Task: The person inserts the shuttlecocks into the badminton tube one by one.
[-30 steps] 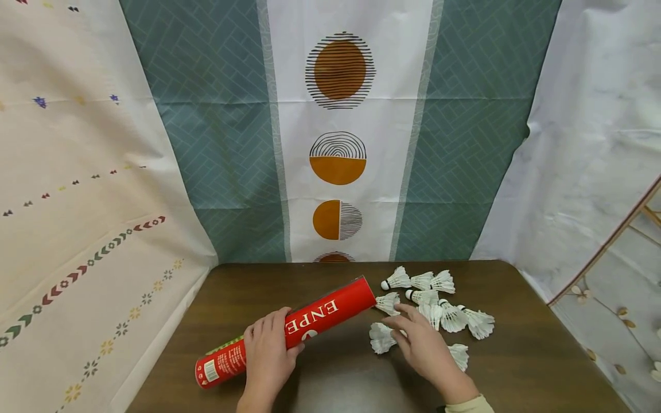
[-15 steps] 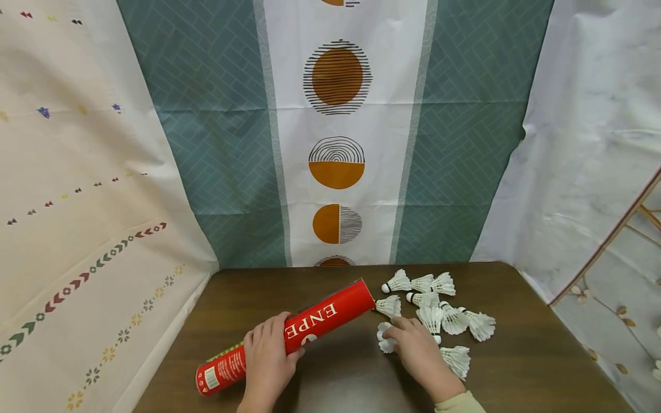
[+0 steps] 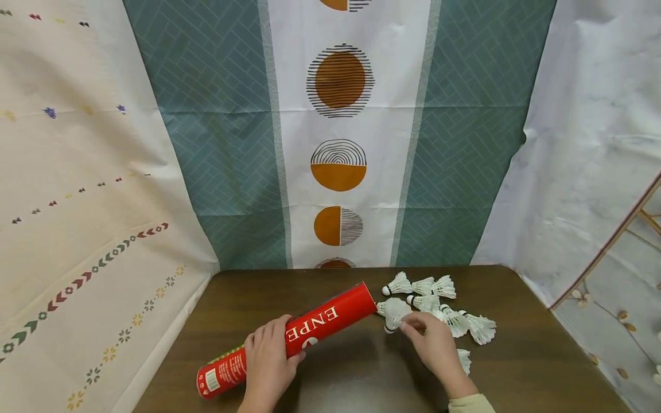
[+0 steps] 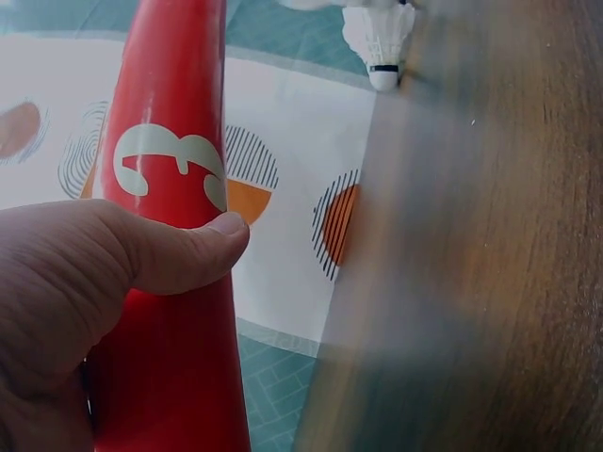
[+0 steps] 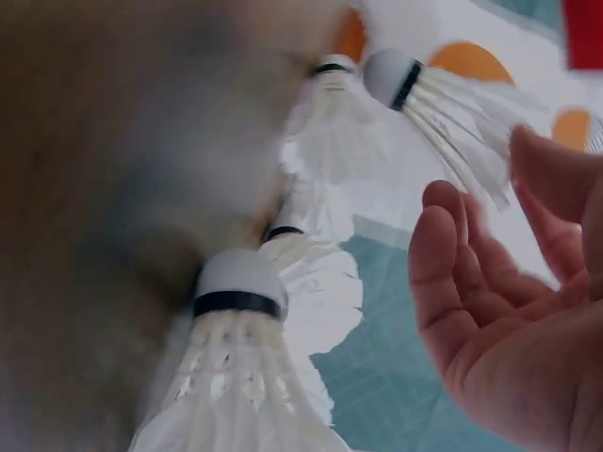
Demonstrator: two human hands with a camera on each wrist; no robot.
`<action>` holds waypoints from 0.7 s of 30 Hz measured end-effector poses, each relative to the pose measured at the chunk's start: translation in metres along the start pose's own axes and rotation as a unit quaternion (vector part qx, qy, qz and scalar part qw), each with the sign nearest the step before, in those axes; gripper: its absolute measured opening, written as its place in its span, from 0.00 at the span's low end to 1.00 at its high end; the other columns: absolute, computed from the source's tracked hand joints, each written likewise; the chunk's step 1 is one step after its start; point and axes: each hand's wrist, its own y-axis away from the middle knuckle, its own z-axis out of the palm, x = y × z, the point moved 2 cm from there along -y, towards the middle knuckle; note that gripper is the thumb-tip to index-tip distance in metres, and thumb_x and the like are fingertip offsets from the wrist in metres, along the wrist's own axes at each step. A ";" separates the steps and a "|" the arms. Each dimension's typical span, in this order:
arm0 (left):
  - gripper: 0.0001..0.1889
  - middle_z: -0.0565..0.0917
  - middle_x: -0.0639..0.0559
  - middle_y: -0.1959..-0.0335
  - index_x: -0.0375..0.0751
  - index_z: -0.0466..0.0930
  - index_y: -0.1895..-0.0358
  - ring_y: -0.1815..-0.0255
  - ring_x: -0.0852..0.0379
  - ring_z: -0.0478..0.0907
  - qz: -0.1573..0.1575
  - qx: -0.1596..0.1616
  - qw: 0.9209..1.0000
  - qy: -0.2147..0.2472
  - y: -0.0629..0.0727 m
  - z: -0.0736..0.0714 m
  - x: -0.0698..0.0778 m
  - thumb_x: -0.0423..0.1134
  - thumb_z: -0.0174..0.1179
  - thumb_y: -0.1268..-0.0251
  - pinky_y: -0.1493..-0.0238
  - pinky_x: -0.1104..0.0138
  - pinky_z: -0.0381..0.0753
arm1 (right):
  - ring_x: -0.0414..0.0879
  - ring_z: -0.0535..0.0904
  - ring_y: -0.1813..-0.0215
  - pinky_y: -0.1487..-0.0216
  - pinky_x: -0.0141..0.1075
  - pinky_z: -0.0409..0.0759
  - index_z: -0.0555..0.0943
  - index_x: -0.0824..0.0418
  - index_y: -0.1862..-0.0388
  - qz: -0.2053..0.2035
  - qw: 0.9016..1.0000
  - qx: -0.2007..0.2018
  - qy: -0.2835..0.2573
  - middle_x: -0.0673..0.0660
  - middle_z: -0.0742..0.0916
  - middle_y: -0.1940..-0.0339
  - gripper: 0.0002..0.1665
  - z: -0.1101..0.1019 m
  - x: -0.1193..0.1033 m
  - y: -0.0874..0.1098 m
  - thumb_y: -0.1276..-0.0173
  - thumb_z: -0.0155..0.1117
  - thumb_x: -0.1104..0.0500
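My left hand (image 3: 269,355) grips a red shuttlecock tube (image 3: 330,318) around its middle. The tube slants, its right end raised off the table and its barcode end low at the left. In the left wrist view, the thumb (image 4: 193,254) lies across the red tube wall. My right hand (image 3: 434,344) pinches a white feather shuttlecock (image 3: 396,311) by its feathers, close to the raised tube end. Its cork points down in the head view. The right wrist view shows the held shuttlecock (image 5: 462,118) with a black band, its feather edge at the thumb and fingers.
Several more shuttlecocks (image 3: 480,328) lie on the dark wooden table (image 3: 248,287), behind and right of the right hand. One shuttlecock (image 3: 464,360) is partly hidden by that hand. Patterned cloths (image 3: 232,172) hang behind the table and at both sides.
The right hand came down on the shuttlecock with spread fingers, took hold of it and lifted it, turning it cork down. The left hand and tube have stayed nearly still.
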 end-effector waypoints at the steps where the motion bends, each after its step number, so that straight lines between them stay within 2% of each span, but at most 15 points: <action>1: 0.47 0.85 0.43 0.38 0.46 0.74 0.32 0.38 0.40 0.79 0.000 0.000 1.000 0.000 0.000 0.000 0.000 0.44 0.90 0.59 0.36 0.36 0.73 | 0.37 0.87 0.61 0.60 0.34 0.83 0.91 0.52 0.58 0.037 0.999 -0.001 -0.039 0.49 0.93 0.62 0.05 -0.005 0.001 -0.002 0.32 0.79 0.57; 3: 0.47 0.85 0.43 0.38 0.46 0.74 0.32 0.38 0.40 0.79 0.000 -0.002 1.000 0.001 0.001 0.000 -0.001 0.44 0.90 0.59 0.36 0.36 0.73 | 0.36 0.86 0.61 0.59 0.32 0.83 0.90 0.57 0.53 0.107 0.985 -0.001 -0.136 0.49 0.93 0.62 0.10 -0.015 0.003 -0.005 0.28 0.76 0.55; 4: 0.47 0.85 0.43 0.38 0.46 0.74 0.32 0.38 0.40 0.79 0.001 -0.003 1.000 0.001 0.001 0.000 -0.001 0.44 0.90 0.59 0.36 0.36 0.73 | 0.35 0.86 0.61 0.59 0.31 0.83 0.89 0.58 0.50 0.138 0.972 0.003 -0.190 0.48 0.93 0.62 0.11 -0.019 0.004 -0.006 0.26 0.75 0.54; 6: 0.47 0.85 0.43 0.38 0.46 0.74 0.33 0.38 0.40 0.79 0.001 -0.007 1.000 0.002 0.002 0.002 -0.001 0.44 0.90 0.60 0.36 0.35 0.73 | 0.35 0.86 0.61 0.59 0.31 0.85 0.88 0.58 0.49 0.184 0.935 0.015 -0.303 0.45 0.91 0.63 0.11 -0.027 0.004 -0.007 0.24 0.72 0.54; 8: 0.47 0.85 0.44 0.38 0.47 0.74 0.33 0.38 0.41 0.79 0.000 -0.013 1.000 0.005 0.003 0.004 0.001 0.44 0.90 0.60 0.35 0.35 0.73 | 0.36 0.88 0.59 0.57 0.32 0.86 0.87 0.56 0.51 0.200 0.893 0.024 -0.402 0.42 0.90 0.64 0.07 -0.033 0.003 -0.007 0.22 0.70 0.56; 9: 0.46 0.85 0.44 0.38 0.47 0.74 0.33 0.38 0.41 0.79 0.002 -0.015 1.000 0.007 0.003 0.005 0.002 0.43 0.90 0.60 0.35 0.35 0.73 | 0.36 0.89 0.58 0.56 0.33 0.86 0.87 0.53 0.53 0.199 0.877 0.023 -0.436 0.40 0.89 0.64 0.04 -0.035 0.001 -0.007 0.21 0.69 0.57; 10: 0.46 0.85 0.44 0.38 0.47 0.74 0.33 0.38 0.41 0.79 0.004 -0.015 1.000 0.010 0.004 0.006 0.003 0.43 0.90 0.60 0.35 0.35 0.73 | 0.36 0.89 0.57 0.56 0.33 0.86 0.87 0.51 0.55 0.194 0.865 0.021 -0.462 0.40 0.89 0.64 0.03 -0.036 -0.001 -0.006 0.21 0.68 0.58; 11: 0.46 0.85 0.44 0.38 0.48 0.74 0.33 0.38 0.41 0.79 0.006 -0.016 1.000 0.013 0.004 0.007 0.004 0.43 0.90 0.60 0.34 0.35 0.72 | 0.36 0.89 0.58 0.56 0.33 0.86 0.87 0.48 0.57 0.188 0.857 0.015 -0.479 0.40 0.89 0.64 0.05 -0.036 -0.004 -0.005 0.20 0.67 0.59; 13: 0.46 0.86 0.45 0.38 0.48 0.74 0.33 0.38 0.42 0.79 0.012 -0.016 1.000 0.019 0.005 0.008 0.007 0.42 0.90 0.61 0.34 0.35 0.73 | 0.36 0.89 0.59 0.56 0.33 0.86 0.87 0.46 0.58 0.175 0.853 0.000 -0.491 0.40 0.89 0.65 0.09 -0.035 -0.010 -0.003 0.19 0.65 0.60; 16: 0.46 0.86 0.46 0.39 0.49 0.75 0.34 0.39 0.43 0.79 0.024 -0.014 0.999 0.025 0.006 0.010 0.012 0.43 0.90 0.61 0.35 0.36 0.73 | 0.37 0.87 0.60 0.57 0.33 0.85 0.87 0.48 0.58 0.172 0.860 -0.028 -0.479 0.42 0.89 0.65 0.08 -0.027 -0.019 0.001 0.20 0.66 0.61; 19: 0.46 0.86 0.46 0.39 0.49 0.75 0.34 0.39 0.43 0.79 0.031 -0.014 0.999 0.028 0.006 0.010 0.017 0.43 0.90 0.61 0.35 0.36 0.74 | 0.41 0.84 0.61 0.56 0.35 0.85 0.88 0.56 0.52 0.178 0.880 -0.057 -0.438 0.45 0.88 0.63 0.05 -0.018 -0.026 0.005 0.22 0.67 0.62; 21: 0.46 0.86 0.47 0.39 0.49 0.75 0.34 0.39 0.43 0.79 0.030 -0.014 0.999 0.028 0.006 0.011 0.018 0.43 0.90 0.61 0.35 0.36 0.74 | 0.42 0.82 0.61 0.55 0.36 0.85 0.86 0.61 0.45 0.174 0.895 -0.069 -0.405 0.46 0.87 0.60 0.11 -0.015 -0.029 0.007 0.22 0.68 0.61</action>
